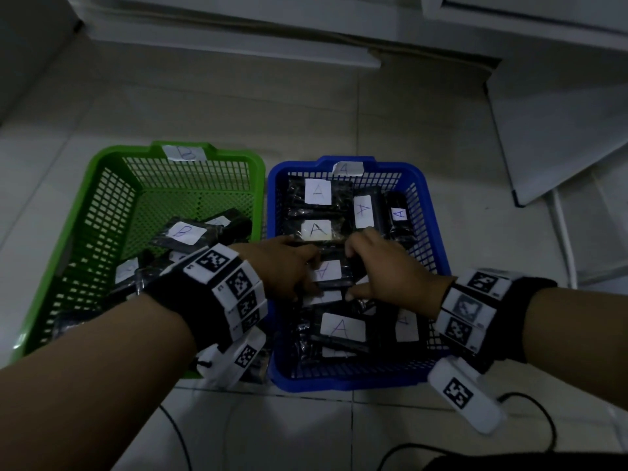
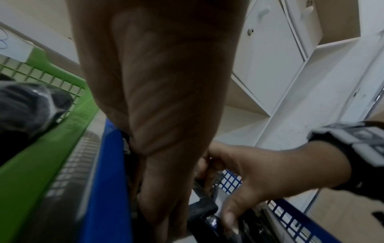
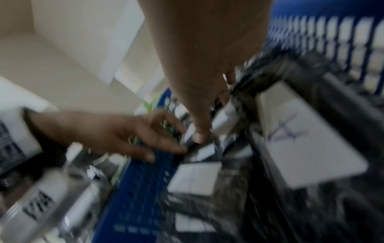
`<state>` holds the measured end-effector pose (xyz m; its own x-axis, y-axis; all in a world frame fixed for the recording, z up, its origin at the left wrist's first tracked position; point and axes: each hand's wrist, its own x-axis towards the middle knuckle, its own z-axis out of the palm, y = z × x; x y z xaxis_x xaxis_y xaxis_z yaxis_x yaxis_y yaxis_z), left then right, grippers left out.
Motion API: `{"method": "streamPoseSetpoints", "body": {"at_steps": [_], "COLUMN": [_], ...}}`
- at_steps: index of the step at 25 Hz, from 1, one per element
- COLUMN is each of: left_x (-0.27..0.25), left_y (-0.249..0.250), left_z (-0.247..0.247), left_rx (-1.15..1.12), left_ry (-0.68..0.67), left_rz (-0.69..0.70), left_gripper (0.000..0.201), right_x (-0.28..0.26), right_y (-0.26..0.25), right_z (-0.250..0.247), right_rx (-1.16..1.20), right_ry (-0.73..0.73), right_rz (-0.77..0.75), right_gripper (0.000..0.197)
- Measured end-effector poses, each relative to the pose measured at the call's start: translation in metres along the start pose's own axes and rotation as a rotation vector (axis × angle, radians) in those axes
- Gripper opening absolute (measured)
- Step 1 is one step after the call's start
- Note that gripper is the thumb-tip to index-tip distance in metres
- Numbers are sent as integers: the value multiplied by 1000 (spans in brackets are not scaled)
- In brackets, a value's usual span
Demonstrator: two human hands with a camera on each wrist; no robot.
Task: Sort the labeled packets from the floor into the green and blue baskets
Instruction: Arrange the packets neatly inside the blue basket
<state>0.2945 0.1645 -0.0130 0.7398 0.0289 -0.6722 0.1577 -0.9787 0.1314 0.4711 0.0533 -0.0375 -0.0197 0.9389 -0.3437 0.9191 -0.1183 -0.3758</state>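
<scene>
My left hand (image 1: 289,266) and right hand (image 1: 384,266) meet at centre frame inside the blue basket (image 1: 438,253). Fingers of both pinch one A-labelled packet (image 1: 334,274). The green basket (image 1: 102,185) sits at left.

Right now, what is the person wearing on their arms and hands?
Both forearms are bare, with no sleeves or gloves. The left hand and right hand each have a black wrist strap carrying a band of white tiles printed with black square code markers. A white block with another marker hangs below each wrist. A thin black cable trails on the floor.
</scene>
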Motion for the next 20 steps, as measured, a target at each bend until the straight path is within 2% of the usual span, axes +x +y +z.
{"method": "streamPoseSetpoints", "body": {"at_steps": [2, 4, 7, 9, 11, 13, 15, 17, 20], "left_x": [-1, -2, -1, 0, 1, -6, -14, -20, -19], "left_y": [0, -2, 0, 1, -5, -13, -20, -22, -18], "left_z": [3, 7, 9, 8, 4, -7, -18, -20, -12], "left_rx": [34, 58, 115, 142, 55, -127, -207, -237, -254], "left_ry": [16, 35, 33, 11, 21, 126, 280, 370, 305], "left_rz": [3, 12, 5, 6, 22, -33, -124, -166, -70], "left_gripper": [47, 47, 46, 45, 42, 32, 19, 18, 30], "right_x": [-8, -14, -12, -7, -2, 2, 7, 9, 11], "right_y": [6, 10, 11, 8, 3, -9, -19, -28, -33], "right_z": [-8, -14, -30, -43, -45, -33, -12, 7, 18], "right_rx": [-36, -66, -58, 0, 174, 374, 509, 498, 206], "right_ry": [-110, -222, -284, -267, -161, -46, -50, -112, -69], "right_rz": [58, 97, 89, 54, 24, 21, 33, 30, 7], "right_gripper": [57, 45, 31, 28, 26, 24, 27, 33, 38]}}
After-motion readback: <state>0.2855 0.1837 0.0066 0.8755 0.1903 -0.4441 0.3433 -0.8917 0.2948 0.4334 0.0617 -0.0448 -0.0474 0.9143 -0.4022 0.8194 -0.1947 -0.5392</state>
